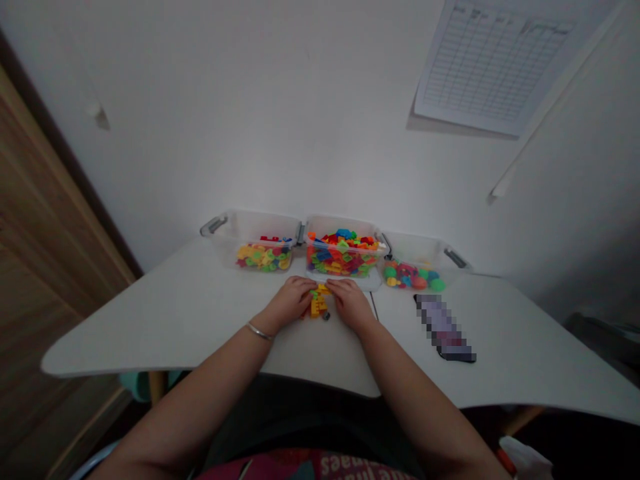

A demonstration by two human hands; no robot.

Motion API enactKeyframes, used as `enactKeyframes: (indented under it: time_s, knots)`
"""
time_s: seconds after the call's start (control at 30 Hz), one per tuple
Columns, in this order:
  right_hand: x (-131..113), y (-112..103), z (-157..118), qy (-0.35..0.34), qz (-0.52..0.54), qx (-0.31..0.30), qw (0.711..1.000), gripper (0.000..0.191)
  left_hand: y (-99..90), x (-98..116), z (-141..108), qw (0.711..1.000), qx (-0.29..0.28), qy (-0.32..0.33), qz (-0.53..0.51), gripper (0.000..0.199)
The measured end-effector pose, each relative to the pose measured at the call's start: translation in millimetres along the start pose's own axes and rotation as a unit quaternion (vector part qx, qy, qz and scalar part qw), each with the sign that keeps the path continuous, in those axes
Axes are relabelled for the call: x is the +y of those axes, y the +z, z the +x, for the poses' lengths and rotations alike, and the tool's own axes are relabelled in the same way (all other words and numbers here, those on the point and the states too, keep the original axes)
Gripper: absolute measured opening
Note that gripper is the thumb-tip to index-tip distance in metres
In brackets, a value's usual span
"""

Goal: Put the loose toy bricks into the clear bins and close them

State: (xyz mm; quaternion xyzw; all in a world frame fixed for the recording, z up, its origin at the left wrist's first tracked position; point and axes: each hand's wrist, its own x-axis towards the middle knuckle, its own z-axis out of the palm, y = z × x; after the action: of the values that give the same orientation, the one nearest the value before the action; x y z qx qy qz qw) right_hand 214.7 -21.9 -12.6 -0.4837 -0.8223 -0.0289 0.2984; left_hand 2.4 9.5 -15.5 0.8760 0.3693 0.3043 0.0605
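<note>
My left hand point(294, 300), with a silver bangle at its wrist, is closed with its fingertips on a small cluster of yellow and green toy building bricks point(319, 306). From the other side, my right hand point(351, 304) is closed with thumb and fingers at a yellow brick point(323, 289) at the top of the cluster. The cluster lies on or just above the white table point(235, 320). A small dark round piece point(326, 316) shows beside it. My fingers partly cover the bricks, so their exact joins cannot be made out.
Three clear plastic bins stand along the wall: a left bin point(220, 247) and a middle bin point(313, 230) with toy bricks, and a right bin point(453, 270) with round colourful pieces. A phone point(443, 327) lies to the right. A printed sheet point(493, 73) hangs above.
</note>
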Motion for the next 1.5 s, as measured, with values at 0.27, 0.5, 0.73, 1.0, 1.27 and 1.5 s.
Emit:
enactKeyframes:
  time_s: [0.27, 0.5, 0.73, 1.0, 1.27, 1.5]
  knots:
    - [-14.6, -18.5, -3.0, 0.042, -0.094, -0.035, 0.994, 0.023, 0.5, -1.2, 0.1, 1.000, -0.008, 0.001, 0.000, 0.028]
    - [-15.9, -19.0, -4.0, 0.122, -0.141, -0.051, 0.981, 0.008, 3.5, -3.8, -0.7, 1.000, -0.005, -0.004, -0.002, 0.029]
    - [-9.1, -12.8, -7.3, 0.167, -0.098, -0.048, 0.980, 0.014, 1.6, -2.1, -0.6, 1.000, -0.009, -0.006, -0.008, 0.028]
    - [8.5, -7.3, -6.6, 0.203, 0.084, 0.094, 0.971, 0.016, 2.8, -3.0, -0.3, 1.000, -0.001, -0.002, -0.011, 0.028]
    - [20.9, -42.3, 7.3, 0.152, 0.108, 0.288, 0.939, 0.021, 1.1, -0.4, 0.2, 1.000, -0.010, -0.002, -0.013, 0.028]
    - [26.4, -84.3, 47.7, 0.137, 0.051, 0.347, 0.926, 0.028, 0.1, -0.9, -0.1, 1.000, -0.009, 0.003, -0.018, 0.028]
